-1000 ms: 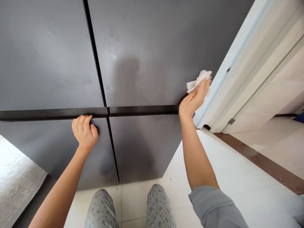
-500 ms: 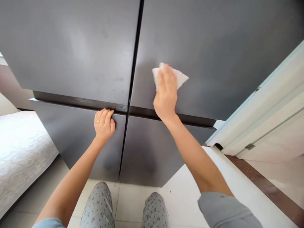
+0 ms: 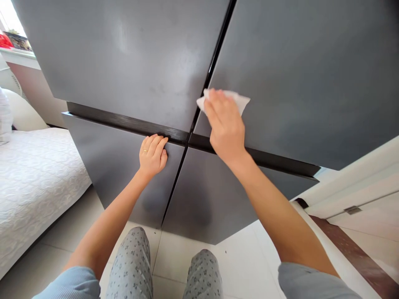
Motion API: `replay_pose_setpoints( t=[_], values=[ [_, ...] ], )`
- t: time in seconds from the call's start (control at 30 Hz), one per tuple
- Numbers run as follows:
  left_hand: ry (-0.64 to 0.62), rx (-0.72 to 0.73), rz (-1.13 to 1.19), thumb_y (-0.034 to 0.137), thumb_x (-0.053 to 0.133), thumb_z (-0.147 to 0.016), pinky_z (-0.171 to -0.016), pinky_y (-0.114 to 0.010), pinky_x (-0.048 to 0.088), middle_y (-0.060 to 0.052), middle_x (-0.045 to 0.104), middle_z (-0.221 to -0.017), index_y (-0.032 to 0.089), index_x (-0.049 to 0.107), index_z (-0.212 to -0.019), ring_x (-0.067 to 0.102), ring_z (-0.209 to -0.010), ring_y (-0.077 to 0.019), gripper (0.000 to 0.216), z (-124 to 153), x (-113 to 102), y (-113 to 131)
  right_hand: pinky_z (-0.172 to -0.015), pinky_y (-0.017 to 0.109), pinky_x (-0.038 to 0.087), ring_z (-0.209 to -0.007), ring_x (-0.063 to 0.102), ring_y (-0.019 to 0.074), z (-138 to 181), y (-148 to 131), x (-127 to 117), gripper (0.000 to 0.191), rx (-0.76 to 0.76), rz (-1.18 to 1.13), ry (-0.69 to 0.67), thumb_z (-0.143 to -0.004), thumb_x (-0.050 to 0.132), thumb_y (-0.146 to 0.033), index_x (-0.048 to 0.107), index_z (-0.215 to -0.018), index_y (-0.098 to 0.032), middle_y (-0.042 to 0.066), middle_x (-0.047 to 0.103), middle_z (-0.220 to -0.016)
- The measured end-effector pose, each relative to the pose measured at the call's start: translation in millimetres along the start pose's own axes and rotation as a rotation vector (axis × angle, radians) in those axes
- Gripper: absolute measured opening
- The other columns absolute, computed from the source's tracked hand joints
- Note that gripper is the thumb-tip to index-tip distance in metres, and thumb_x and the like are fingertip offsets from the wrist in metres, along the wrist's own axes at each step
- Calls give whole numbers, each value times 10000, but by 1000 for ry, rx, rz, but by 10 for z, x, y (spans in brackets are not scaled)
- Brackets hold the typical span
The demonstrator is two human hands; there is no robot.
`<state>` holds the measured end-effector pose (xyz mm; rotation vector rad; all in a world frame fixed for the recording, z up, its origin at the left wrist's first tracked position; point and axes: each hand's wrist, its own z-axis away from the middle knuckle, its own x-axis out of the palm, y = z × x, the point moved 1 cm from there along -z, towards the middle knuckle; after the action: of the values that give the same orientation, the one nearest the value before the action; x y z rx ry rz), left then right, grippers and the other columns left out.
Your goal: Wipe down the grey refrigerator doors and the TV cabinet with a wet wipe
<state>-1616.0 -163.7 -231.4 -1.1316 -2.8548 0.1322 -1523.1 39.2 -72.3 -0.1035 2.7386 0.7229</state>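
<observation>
A dark grey cabinet with four flat door panels [image 3: 131, 66] fills the view, split by a dark horizontal groove [image 3: 118, 121] and a vertical gap. My right hand [image 3: 226, 126] presses a white tissue [image 3: 240, 101] flat against the upper right panel [image 3: 299, 79], close to the vertical gap. My left hand [image 3: 152, 154] rests on the lower left panel [image 3: 115, 166], fingers curled over its top edge at the groove; a ring is on one finger.
A bed with a white quilted cover [image 3: 34, 174] lies at the left, a window sill [image 3: 18, 56] behind it. A white door and frame [image 3: 358, 187] stand at the right, with a brown threshold strip [image 3: 349, 245]. My knees are over a white tiled floor [image 3: 243, 253].
My right hand slid the tissue leftwards across the upper right panel, from its right edge to the vertical gap. The view swung left, bringing the bed in. My left hand kept its hold.
</observation>
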Motion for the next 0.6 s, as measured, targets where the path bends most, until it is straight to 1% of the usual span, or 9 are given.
replay_pose_setpoints(
  t=[0.1,0.2,0.27,0.3,0.33,0.37,0.43,0.5,0.6],
  values=[
    [3,-10,21,198,444,-944,-1161,-412,417,-137,724,-1207,136,649,-1313,663,-1219,-260,427,7,5,4,-1311,381,383,-1517,439,144,417,-136,42,557,-60,-92,-80,-1081,255,-88,565,-1514,-251,7,563,-1542],
    [17,-10,35,197,454,-942,-1176,-405,403,-132,724,-1217,138,653,-1321,657,-1237,-260,432,9,11,15,-1240,382,488,-1425,563,166,670,-187,-6,477,-173,-153,-122,-1064,391,-75,635,-1441,-238,33,654,-1443],
    [22,-7,26,193,462,-941,-1172,-399,409,-131,728,-1203,130,661,-1304,658,-1228,-258,419,7,14,23,-1170,380,548,-1350,631,178,729,-169,-77,430,-271,-149,-88,-1047,462,-71,676,-1384,-233,45,693,-1389],
    [23,-7,23,190,462,-940,-1169,-397,413,-132,729,-1195,126,664,-1295,659,-1223,-256,414,8,17,26,-1126,375,571,-1307,659,185,723,-142,-120,409,-280,-127,-40,-1042,488,-78,692,-1358,-239,51,708,-1366],
    [23,-10,20,189,458,-939,-1168,-396,414,-133,731,-1191,125,667,-1289,660,-1221,-253,412,10,20,28,-1085,375,583,-1271,675,195,694,-106,-164,394,-247,-93,16,-1042,502,-92,703,-1341,-253,58,715,-1353],
    [20,-14,16,192,451,-940,-1169,-396,412,-133,732,-1190,127,672,-1284,660,-1221,-250,414,14,24,29,-1055,381,583,-1251,680,208,644,-63,-207,390,-178,-51,70,-1047,502,-110,706,-1336,-272,66,713,-1354],
    [6,-24,-2,208,431,-945,-1173,-397,408,-127,735,-1193,139,688,-1273,663,-1221,-246,422,24,35,27,-1036,417,563,-1263,657,239,499,18,-269,414,1,30,129,-1066,463,-145,691,-1364,-320,77,681,-1392],
    [-11,-33,-19,224,419,-950,-1171,-398,412,-121,739,-1188,147,706,-1258,666,-1219,-243,428,32,44,25,-1059,467,531,-1308,614,267,334,67,-283,446,122,72,106,-1083,409,-173,663,-1402,-353,82,638,-1441],
    [-6,-37,-29,222,420,-948,-1160,-391,423,-117,743,-1177,149,710,-1247,672,-1207,-239,424,28,43,28,-1080,498,508,-1329,579,276,165,73,-221,427,176,100,31,-1099,384,-243,643,-1418,-359,86,618,-1451]
  ],
)
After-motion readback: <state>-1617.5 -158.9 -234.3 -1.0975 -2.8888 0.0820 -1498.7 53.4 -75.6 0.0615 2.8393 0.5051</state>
